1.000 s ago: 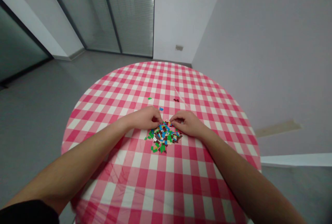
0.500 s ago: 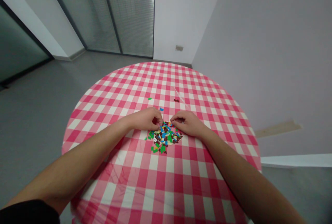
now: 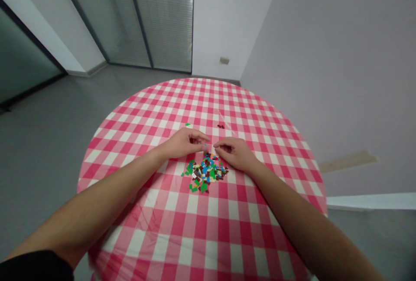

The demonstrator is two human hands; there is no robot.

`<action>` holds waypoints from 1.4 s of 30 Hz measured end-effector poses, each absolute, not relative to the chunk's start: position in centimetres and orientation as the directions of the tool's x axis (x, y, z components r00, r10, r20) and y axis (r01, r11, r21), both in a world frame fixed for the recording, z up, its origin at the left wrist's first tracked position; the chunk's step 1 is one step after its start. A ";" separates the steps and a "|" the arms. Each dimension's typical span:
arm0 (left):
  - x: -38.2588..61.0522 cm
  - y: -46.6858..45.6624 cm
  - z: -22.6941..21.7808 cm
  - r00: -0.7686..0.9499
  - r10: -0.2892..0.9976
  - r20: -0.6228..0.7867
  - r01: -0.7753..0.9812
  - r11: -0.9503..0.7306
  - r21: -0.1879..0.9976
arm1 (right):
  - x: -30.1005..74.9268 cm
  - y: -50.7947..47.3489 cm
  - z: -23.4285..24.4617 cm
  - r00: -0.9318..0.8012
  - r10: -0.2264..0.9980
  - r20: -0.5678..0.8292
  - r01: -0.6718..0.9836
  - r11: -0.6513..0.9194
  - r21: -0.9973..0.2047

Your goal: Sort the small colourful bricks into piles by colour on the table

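A loose pile of small toy building bricks (image 3: pixel 208 170) in green, blue, brown, white and yellow lies on the checked tablecloth. My left hand (image 3: pixel 186 143) is just beyond the pile's far left side, its fingers stretched forward and its thumb apart from them. A speck of blue shows by that thumb; whether the two touch is unclear. At the pile's far right edge, my right hand (image 3: pixel 236 153) has its thumb and fingertips brought close in a pinch. Whatever may be between them is too small to make out.
The round table wears a red-and-white checked cloth (image 3: pixel 201 229). Farther out lie a few green bricks (image 3: pixel 187 124) and a small brown group (image 3: pixel 221 126). Behind the table stand a glass partition (image 3: pixel 172 21) and a pale wall (image 3: pixel 227 21).
My left hand has moved away from the pile, slightly forward, and its curled fingers have straightened. It now covers the spot where blue bricks lay. My right hand has hardly moved.
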State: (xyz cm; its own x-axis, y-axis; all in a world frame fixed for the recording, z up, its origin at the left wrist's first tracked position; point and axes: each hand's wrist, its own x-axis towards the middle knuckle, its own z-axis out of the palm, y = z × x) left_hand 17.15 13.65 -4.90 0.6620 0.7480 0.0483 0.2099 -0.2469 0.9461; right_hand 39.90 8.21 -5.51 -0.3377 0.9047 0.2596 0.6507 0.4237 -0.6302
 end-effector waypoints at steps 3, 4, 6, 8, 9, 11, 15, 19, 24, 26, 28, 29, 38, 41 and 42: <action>17.4 13.6 -4.7 0.592 0.803 0.069 0.229 -0.250 0.941 | 39.6 8.0 -5.4 -0.281 0.885 0.371 0.673 0.457 -0.582; 17.5 13.6 -4.7 0.579 0.811 0.077 0.224 -0.250 0.942 | 39.5 8.0 -5.3 -0.263 0.878 0.400 0.680 0.463 -0.569; 17.6 13.5 -4.7 0.564 0.820 0.099 0.197 -0.250 0.948 | 39.2 7.7 -5.2 -0.235 0.862 0.449 0.689 0.473 -0.549; 17.8 13.4 -4.9 0.559 0.820 0.122 0.176 -0.261 0.949 | 38.8 7.4 -5.0 -0.213 0.843 0.493 0.688 0.488 -0.538; 17.8 13.4 -4.9 0.560 0.819 0.129 0.174 -0.268 0.948 | 38.7 7.3 -4.9 -0.207 0.836 0.508 0.686 0.495 -0.534; 18.0 13.2 -5.0 0.568 0.812 0.135 0.175 -0.280 0.944 | 38.4 7.1 -4.8 -0.209 0.828 0.519 0.682 0.504 -0.529; 18.1 12.9 -4.8 0.582 0.804 0.121 0.191 -0.280 0.941 | 38.1 7.0 -4.8 -0.258 0.813 0.522 0.669 0.540 -0.511; 18.2 12.7 -4.7 0.591 0.801 0.098 0.200 -0.263 0.944 | 38.1 7.1 -4.9 -0.279 0.788 0.548 0.648 0.576 -0.498; 18.1 12.9 -4.9 0.616 0.783 0.091 0.197 -0.265 0.944 | 38.2 7.2 -4.8 -0.310 0.798 0.516 0.640 0.577 -0.507; 18.0 13.0 -5.0 0.618 0.779 0.100 0.193 -0.274 0.942 | 38.2 7.2 -4.7 -0.324 0.794 0.515 0.636 0.586 -0.503; 18.0 13.1 -5.1 0.617 0.777 0.120 0.196 -0.300 0.934 | 38.3 7.2 -4.7 -0.327 0.788 0.522 0.631 0.593 -0.500; 17.9 13.1 -5.1 0.615 0.777 0.131 0.202 -0.316 0.927 | 38.3 7.2 -4.7 -0.320 0.788 0.525 0.632 0.591 -0.501; 17.8 13.2 -5.0 0.621 0.774 0.124 0.251 -0.346 0.904 | 38.3 7.3 -4.9 -0.287 0.819 0.497 0.633 0.552 -0.543; 17.9 13.1 -4.8 0.639 0.763 0.102 0.261 -0.340 0.903 | 38.3 7.3 -4.8 -0.292 0.819 0.495 0.624 0.555 -0.550; 17.9 13.1 -4.8 0.644 0.759 0.095 0.263 -0.336 0.904 | 38.3 7.3 -4.8 -0.293 0.818 0.495 0.620 0.556 -0.553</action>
